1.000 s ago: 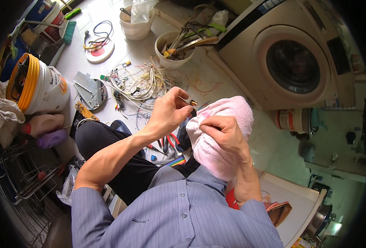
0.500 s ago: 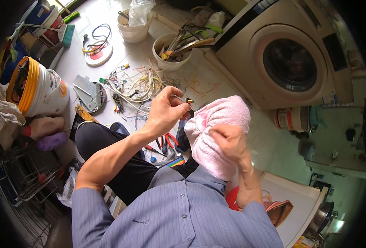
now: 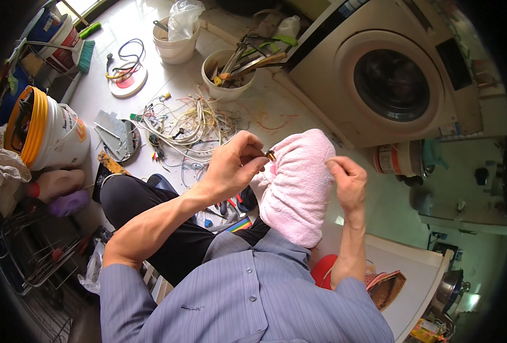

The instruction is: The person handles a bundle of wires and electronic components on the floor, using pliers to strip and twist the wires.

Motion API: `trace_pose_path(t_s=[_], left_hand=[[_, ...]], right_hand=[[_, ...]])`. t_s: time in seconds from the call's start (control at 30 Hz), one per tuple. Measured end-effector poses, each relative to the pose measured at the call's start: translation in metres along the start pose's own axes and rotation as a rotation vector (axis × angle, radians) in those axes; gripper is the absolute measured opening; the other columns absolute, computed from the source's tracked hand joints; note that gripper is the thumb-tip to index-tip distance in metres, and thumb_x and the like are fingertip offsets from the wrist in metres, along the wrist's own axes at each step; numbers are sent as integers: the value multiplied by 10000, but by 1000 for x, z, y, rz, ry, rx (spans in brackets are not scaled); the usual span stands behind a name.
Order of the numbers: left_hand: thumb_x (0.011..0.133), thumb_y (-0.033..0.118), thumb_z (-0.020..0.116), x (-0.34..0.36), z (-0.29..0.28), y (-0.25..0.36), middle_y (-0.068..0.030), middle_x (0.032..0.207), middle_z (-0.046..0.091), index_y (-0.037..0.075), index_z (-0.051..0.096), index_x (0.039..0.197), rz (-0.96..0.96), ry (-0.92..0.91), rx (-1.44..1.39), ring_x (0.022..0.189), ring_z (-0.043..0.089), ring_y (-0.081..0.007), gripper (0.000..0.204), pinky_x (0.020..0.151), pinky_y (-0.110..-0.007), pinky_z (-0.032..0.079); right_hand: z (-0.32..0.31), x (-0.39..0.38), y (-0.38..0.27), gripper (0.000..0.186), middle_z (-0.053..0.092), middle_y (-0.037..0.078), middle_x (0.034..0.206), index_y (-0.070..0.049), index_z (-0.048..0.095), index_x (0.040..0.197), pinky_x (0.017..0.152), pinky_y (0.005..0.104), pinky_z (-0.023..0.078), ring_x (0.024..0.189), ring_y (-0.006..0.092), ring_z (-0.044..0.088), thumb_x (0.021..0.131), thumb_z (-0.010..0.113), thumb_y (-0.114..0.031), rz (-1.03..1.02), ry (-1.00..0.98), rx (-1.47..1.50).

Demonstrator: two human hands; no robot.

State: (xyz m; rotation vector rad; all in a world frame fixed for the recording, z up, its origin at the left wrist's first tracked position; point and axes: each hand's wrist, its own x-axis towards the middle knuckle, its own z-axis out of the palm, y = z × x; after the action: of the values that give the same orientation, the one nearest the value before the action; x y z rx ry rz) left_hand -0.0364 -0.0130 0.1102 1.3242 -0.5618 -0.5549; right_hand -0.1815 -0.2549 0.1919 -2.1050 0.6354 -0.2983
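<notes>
My left hand (image 3: 237, 166) is closed in a pinch on a small brass-coloured connector (image 3: 270, 155) with a dark part. The connector sits at the left edge of a pink towel (image 3: 299, 188). That towel is draped in folds over what looks like my right knee. At its right edge, my right hand (image 3: 348, 178) has thumb and finger pressed together; whatever lies between them is too small or hidden to make out. Below my left wrist, red-handled pliers (image 3: 231, 203) are partly covered on the floor.
Ahead lies a tangle of stripped cables (image 3: 199, 126). Beyond it stands a white bucket of tools (image 3: 229, 91). A washing machine (image 3: 322, 86) fills the far right. To the left are a white and orange bucket (image 3: 67, 134) and a metal tray (image 3: 116, 134).
My right hand has moved right, from over the middle of the towel to its right edge. My left hand has shifted slightly nearer and right, still pinching the connector.
</notes>
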Motion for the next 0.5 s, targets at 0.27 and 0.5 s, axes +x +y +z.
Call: trace_pose_path(t_s=[0.27,0.5], left_hand=[[935,6,650,8,0,13,-110,878,697,-32,522,1109,-235,18,-192,746,689,-140,219,664,-272,562],[948,12,635,10,-2,6,-122,905,713,-31,519,1139,-232,12,-183,761,692,-147,227,670,-280,570]], right_hand=[[-15,-19,-34,402,630,149,1245,-27,646,1275,940,428,493,1100,358,597,874,643,-3,-317,39,-925],[41,-16,-104,530,581,163,1367,-40,585,1372,851,367,576,1188,273,624,858,712,-22,-355,-35,-43]])
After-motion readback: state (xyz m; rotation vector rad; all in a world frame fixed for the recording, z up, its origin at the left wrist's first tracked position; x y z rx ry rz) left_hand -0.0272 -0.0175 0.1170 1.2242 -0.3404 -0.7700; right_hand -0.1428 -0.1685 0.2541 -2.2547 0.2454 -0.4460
